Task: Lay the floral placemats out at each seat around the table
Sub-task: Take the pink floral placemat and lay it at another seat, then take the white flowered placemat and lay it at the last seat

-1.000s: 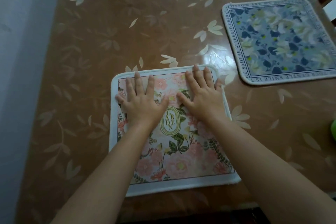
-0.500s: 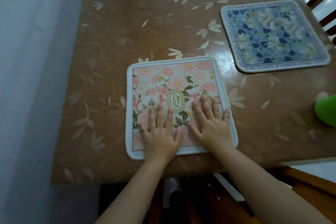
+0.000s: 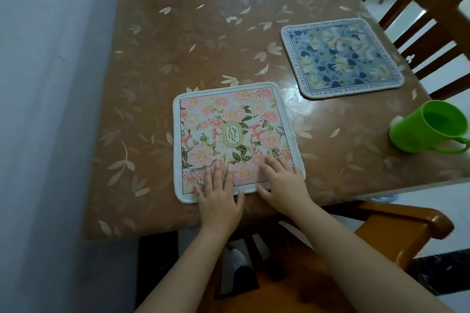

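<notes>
Pink square placemat [image 3: 229, 119], rounded corners

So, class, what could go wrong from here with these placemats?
The left hand and right hand press flat on the pink placemat, which lies close to the near edge of the table; a pull could slide it off. The green cup stands by the near right corner; a sweeping arm might tip it.

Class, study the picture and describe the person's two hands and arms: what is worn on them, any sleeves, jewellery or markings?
The left hand and right hand are bare: no gloves or rings can be made out. The left forearm and right forearm are bare too, with no watch, bracelet or sleeve in view. No markings show.
</notes>
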The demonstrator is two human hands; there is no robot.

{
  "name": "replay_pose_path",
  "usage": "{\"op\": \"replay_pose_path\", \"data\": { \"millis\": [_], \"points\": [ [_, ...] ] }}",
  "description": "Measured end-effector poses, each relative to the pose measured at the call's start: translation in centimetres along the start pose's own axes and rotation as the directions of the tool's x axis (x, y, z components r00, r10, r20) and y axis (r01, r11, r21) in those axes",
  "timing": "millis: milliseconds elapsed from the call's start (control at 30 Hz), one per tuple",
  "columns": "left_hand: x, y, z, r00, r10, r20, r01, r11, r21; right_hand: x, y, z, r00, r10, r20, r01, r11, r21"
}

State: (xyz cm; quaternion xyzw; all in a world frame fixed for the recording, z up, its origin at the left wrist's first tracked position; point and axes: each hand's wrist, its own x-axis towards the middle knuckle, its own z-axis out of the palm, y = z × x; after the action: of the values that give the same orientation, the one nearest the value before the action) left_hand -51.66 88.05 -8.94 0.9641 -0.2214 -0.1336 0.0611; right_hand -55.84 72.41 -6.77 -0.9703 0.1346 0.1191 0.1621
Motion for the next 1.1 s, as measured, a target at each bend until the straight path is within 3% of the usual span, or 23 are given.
{"op": "replay_pose_path", "data": {
  "millis": [133,333,767,1100],
  "points": [
    [-0.6,1.9,-3.0,0.994,0.039,-0.104,-0.045,0.998,-0.047,-2.0,0.6,-3.0,0.999,-0.028,-0.03,0.026,0.998,-0.049],
    [-2.6,8.2,-6.6,0.937,0.213,-0.278,-0.219,0.976,0.011,-6.7,4.0,-6.9,0.977,-0.002,-0.212,-0.004,1.0,-0.026],
    [-6.2,26.8,-7.6,0.871,0.369,-0.324,-0.395,0.918,-0.018,-16.8,17.2,-14.3,0.873,0.138,-0.467,-0.102,0.989,0.102],
    [-4.7,38.4,-7.3,0.8,0.455,-0.392,-0.483,0.875,0.03,-19.2,27.9,-17.8,0.804,0.248,-0.541,-0.165,0.966,0.197]
  ]
}}
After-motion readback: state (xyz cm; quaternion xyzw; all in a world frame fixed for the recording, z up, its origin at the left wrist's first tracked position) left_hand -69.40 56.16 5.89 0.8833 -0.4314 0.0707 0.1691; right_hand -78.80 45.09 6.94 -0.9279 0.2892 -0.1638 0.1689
